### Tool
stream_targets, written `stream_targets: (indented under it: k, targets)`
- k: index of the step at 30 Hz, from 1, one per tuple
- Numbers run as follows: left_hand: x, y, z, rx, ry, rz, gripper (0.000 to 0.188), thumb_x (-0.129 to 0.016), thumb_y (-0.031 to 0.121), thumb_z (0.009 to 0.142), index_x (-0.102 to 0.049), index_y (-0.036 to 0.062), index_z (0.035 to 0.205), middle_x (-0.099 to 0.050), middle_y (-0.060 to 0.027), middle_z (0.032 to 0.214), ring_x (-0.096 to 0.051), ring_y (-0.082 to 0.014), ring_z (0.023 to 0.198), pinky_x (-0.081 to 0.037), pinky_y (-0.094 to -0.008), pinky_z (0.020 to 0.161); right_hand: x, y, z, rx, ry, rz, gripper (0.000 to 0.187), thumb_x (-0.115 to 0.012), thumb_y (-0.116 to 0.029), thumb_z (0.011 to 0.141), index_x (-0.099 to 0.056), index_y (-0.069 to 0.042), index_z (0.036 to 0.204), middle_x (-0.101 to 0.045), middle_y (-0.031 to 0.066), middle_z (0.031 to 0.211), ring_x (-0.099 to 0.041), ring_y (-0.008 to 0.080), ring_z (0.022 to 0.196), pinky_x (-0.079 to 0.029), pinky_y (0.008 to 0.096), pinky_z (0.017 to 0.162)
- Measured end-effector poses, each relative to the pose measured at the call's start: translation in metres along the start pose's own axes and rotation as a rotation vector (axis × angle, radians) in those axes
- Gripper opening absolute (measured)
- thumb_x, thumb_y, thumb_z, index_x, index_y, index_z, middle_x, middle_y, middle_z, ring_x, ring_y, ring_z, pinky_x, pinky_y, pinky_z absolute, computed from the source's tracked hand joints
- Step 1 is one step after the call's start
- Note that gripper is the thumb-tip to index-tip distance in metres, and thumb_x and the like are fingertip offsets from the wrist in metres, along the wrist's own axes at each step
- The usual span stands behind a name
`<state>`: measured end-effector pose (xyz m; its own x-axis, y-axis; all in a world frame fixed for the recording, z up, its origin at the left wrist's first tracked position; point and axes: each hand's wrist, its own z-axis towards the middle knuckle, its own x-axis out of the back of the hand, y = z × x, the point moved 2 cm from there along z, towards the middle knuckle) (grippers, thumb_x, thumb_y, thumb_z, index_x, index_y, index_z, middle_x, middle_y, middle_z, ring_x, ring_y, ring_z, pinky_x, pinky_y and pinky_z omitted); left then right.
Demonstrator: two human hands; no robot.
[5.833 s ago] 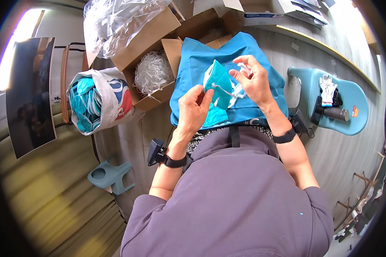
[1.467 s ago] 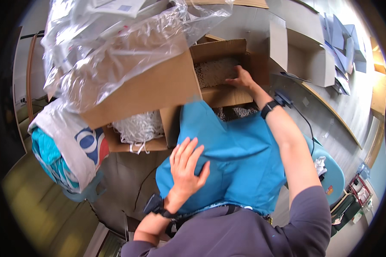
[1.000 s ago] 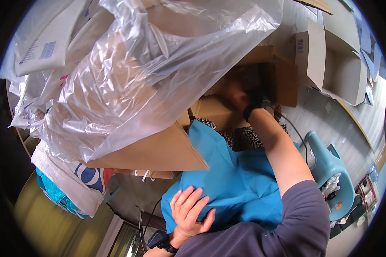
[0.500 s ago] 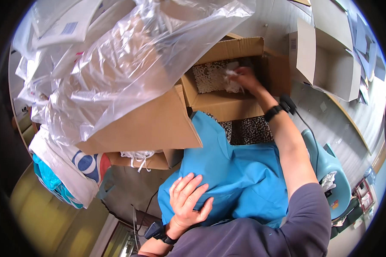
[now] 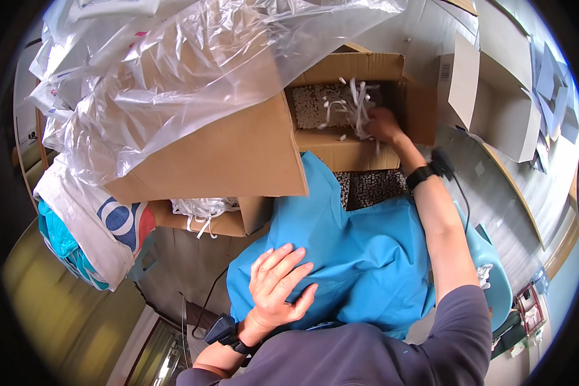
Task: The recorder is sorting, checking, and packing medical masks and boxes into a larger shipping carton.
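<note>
My right hand [image 5: 383,124] is closed on a bunch of white strings [image 5: 360,106] at the right side of an open cardboard box [image 5: 350,154]. The loose ends of the strings fan out above the box. Inside it lies a pale, speckled layer of small pieces [image 5: 310,106], too fine to make out singly. Over my lap is a blue cloth [image 5: 328,270]. On it rests my left hand [image 5: 280,286], fingers stretched out and holding nothing. Another box at the left, partly under a cardboard flap [image 5: 219,157], contains more white strings [image 5: 206,208].
Clear plastic sheeting [image 5: 174,96] covers the upper left. White-and-teal bags [image 5: 87,222] hang at the left. An open white box [image 5: 495,106] stands at the upper right, and a light-blue plastic tub [image 5: 498,289] is right of my arm. A cable [image 5: 464,199] trails from my right wrist.
The white clump in my right hand has spread into separate dangling strings. That hand has shifted slightly right and down in the view. My left hand has stayed on the cloth.
</note>
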<state>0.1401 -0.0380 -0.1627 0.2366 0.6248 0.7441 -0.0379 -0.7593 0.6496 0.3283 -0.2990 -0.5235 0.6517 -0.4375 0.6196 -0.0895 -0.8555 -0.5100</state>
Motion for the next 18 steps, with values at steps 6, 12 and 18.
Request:
stream_targets:
  k: [6,12,18]
  targets:
    - [0.0,-0.005,0.0,-0.003,-0.03,0.02,0.035,-0.077,0.02,0.069,-0.071,0.0082,0.101,-0.067,-0.0113,0.118,-0.059,-0.0305,0.119,-0.041,-0.0455,0.102,-0.021,-0.059,0.026,-0.064,-0.007,-0.108,0.039,-0.069,-0.019,0.072,-0.068,-0.006,0.108,-0.069,0.0198,0.104,-0.066,0.0381,0.102,-0.054,0.045,0.086]
    - [0.001,-0.003,0.0,0.056,-0.027,0.026,0.035,-0.078,0.021,0.069,-0.073,0.0111,0.102,-0.069,-0.0073,0.116,-0.06,-0.0261,0.116,-0.04,-0.0422,0.103,-0.085,-0.041,0.069,0.057,0.386,-0.278,0.066,-0.071,-0.03,0.076,-0.052,-0.007,0.136,-0.047,0.0272,0.138,-0.044,0.0374,0.132,-0.037,0.0461,0.108]
    - [0.001,-0.003,0.003,0.035,-0.027,0.01,0.035,-0.078,0.02,0.069,-0.073,0.011,0.102,-0.069,-0.0073,0.116,-0.061,-0.0262,0.116,-0.04,-0.0422,0.103,-0.074,-0.019,0.066,0.076,0.249,-0.052,0.056,-0.072,-0.023,0.073,-0.06,-0.008,0.126,-0.051,0.0213,0.128,-0.048,0.0358,0.119,-0.039,0.0442,0.1]
